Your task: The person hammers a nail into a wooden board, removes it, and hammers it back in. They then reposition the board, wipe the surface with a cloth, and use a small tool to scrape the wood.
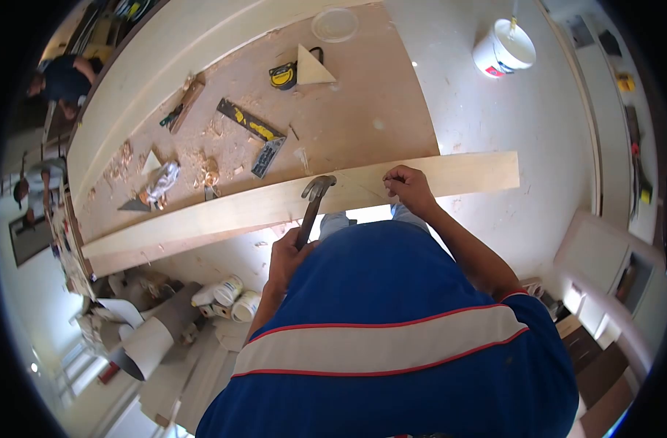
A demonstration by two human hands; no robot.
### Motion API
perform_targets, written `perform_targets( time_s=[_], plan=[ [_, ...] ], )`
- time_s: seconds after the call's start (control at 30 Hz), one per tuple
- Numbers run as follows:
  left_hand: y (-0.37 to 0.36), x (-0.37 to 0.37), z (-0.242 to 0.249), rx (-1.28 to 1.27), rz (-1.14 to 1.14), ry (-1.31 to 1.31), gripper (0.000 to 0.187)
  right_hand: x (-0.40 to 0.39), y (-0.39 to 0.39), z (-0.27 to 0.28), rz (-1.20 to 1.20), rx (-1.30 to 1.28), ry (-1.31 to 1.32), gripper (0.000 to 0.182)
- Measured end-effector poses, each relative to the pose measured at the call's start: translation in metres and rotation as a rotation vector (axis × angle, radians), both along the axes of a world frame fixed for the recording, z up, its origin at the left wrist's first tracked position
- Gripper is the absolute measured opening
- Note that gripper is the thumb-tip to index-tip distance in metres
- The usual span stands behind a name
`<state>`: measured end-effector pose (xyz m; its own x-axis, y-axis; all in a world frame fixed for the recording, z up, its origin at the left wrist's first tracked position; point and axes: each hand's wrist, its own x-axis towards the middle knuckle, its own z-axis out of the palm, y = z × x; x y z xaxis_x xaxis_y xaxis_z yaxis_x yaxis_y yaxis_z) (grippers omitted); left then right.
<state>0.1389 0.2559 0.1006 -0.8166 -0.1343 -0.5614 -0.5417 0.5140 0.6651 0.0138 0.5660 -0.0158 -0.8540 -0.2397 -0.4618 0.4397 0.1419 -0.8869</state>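
A long pale wooden board (253, 208) lies along the near edge of the workbench, in front of my body. My left hand (284, 257) is wrapped round the handle of a claw hammer (309, 219), whose metal head rests over or just above the board's face. Over the right half of the board, my right hand (412, 191) is closed with thumb and fingertips pinched together; anything between them is too small to make out. Thin dark lines or marks show on the wood left of those fingertips.
On the brown bench top (355, 109) lie a try square (257, 135), a tape measure (282, 76), a triangular wood piece (313, 68), a hand plane (186, 106), a crumpled cloth (162, 181) and shavings. A white bucket (503, 50) stands beyond. Another person (67, 79) is at far left.
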Motion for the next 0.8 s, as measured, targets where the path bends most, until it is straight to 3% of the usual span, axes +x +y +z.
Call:
perform_targets(
  time_s=[0.13, 0.33, 0.5, 0.6, 0.7, 0.8],
  plan=[
    [-0.024, -0.033, 0.008, -0.087, -0.180, -0.028, 0.043, 0.019, -0.016, -0.006, -0.237, -0.052, 0.019, 0.012],
    [-0.054, -0.067, 0.006, -0.017, -0.294, 0.017, 0.042, 0.032, -0.039, -0.003, -0.383, 0.164, 0.057, 0.013],
    [-0.069, -0.094, 0.024, 0.089, -0.456, 0.053, 0.041, 0.027, -0.057, -0.004, -0.345, 0.275, 0.134, 0.013],
    [-0.075, -0.104, 0.027, -0.084, -0.515, 0.159, 0.043, 0.025, -0.074, -0.009, -0.341, 0.315, 0.206, 0.013],
    [-0.083, -0.113, 0.025, -0.227, -0.571, 0.099, 0.042, 0.021, -0.087, -0.011, -0.351, 0.353, 0.223, 0.012],
    [-0.090, -0.120, 0.025, -0.131, -0.586, 0.118, 0.038, 0.018, -0.091, -0.016, -0.397, 0.400, 0.239, 0.012]
  ],
)
